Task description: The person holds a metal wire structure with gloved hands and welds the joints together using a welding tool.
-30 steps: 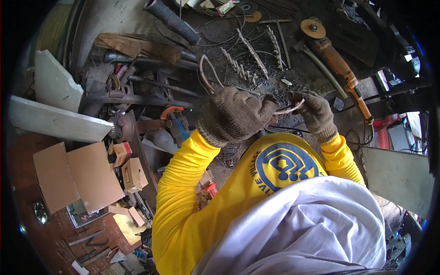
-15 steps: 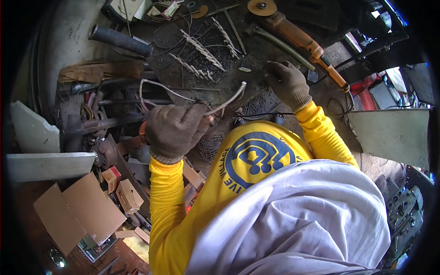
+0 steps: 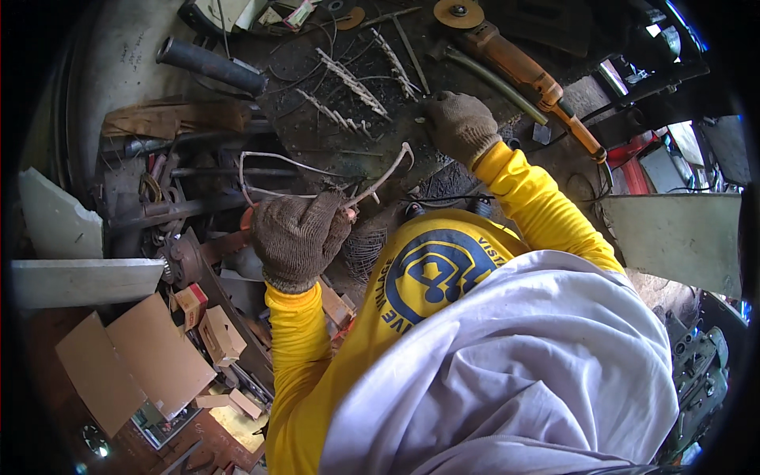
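My left hand point(image 3: 299, 237), in a brown knit glove, is closed round a bent pale wire point(image 3: 374, 190). The wire makes a loop to the left and rises to a bend on the right. My right hand point(image 3: 463, 125), gloved alike, is over the dark work surface point(image 3: 317, 138) with its fingers curled. A small pale piece point(image 3: 419, 120) lies right at its fingertips; whether they grip anything is hidden. Beyond the wire lie a long row point(image 3: 352, 81), a second row point(image 3: 394, 63) and a shorter row point(image 3: 332, 112) of pale twisted pieces.
An orange angle grinder point(image 3: 518, 63) with a disc lies at the far right, beside a greenish tube point(image 3: 491, 79). A dark pipe point(image 3: 210, 66) lies at the far left. Metal scrap point(image 3: 166, 206) and open cardboard boxes point(image 3: 150, 356) are at my left. A wire coil point(image 3: 364, 255) sits below my left hand.
My right hand has moved left, up to the small pale piece. My left hand has shifted slightly down, and the wire it holds has turned a little.
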`<state>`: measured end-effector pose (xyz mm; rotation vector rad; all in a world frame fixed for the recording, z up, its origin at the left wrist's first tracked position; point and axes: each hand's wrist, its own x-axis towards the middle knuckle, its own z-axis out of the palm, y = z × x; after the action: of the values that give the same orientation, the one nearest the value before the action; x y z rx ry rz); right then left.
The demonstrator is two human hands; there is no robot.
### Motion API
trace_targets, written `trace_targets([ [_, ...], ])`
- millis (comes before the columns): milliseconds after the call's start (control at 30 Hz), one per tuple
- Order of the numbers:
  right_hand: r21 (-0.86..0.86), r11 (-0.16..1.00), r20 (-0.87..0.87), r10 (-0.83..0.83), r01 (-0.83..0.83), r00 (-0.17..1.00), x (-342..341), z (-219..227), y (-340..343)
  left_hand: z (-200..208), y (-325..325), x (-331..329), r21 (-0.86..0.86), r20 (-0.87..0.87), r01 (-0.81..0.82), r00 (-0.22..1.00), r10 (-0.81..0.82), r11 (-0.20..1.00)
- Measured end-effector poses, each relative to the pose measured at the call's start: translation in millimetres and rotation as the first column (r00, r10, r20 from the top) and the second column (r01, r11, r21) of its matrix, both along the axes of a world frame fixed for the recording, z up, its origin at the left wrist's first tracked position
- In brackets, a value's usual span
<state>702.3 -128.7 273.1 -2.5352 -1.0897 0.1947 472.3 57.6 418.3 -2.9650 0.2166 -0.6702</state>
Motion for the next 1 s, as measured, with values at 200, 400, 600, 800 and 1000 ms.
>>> trace_targets([
  [200,-0.071,0.982,0.056,-0.174,0.178,0.983,4.6,22.9,-9.4,-4.6,-0.3,-13.7,-0.048,0.003,-0.043,0.999,0.044,0.998],
  [400,0.117,0.970,0.141,-0.228,0.212,0.963,38.7,27.9,-24.2,-7.8,3.8,-18.9,-0.102,0.018,-0.049,0.999,0.051,0.994],
  [600,0.235,0.967,0.363,0.005,-0.097,0.932,34.7,78.9,38.5,-17.4,4.5,-34.7,-0.094,0.069,-0.096,0.992,0.102,0.991],
  [800,-0.331,0.909,0.413,0.380,-0.252,0.828,56.5,79.7,110.7,-19.7,4.4,-47.4,-0.178,0.107,-0.071,0.990,0.091,0.981],
  [1000,-0.445,0.881,0.359,0.340,-0.161,0.869,47.4,77.0,124.1,-35.5,3.1,-60.5,-0.211,0.183,-0.034,0.980,0.073,0.977],
])
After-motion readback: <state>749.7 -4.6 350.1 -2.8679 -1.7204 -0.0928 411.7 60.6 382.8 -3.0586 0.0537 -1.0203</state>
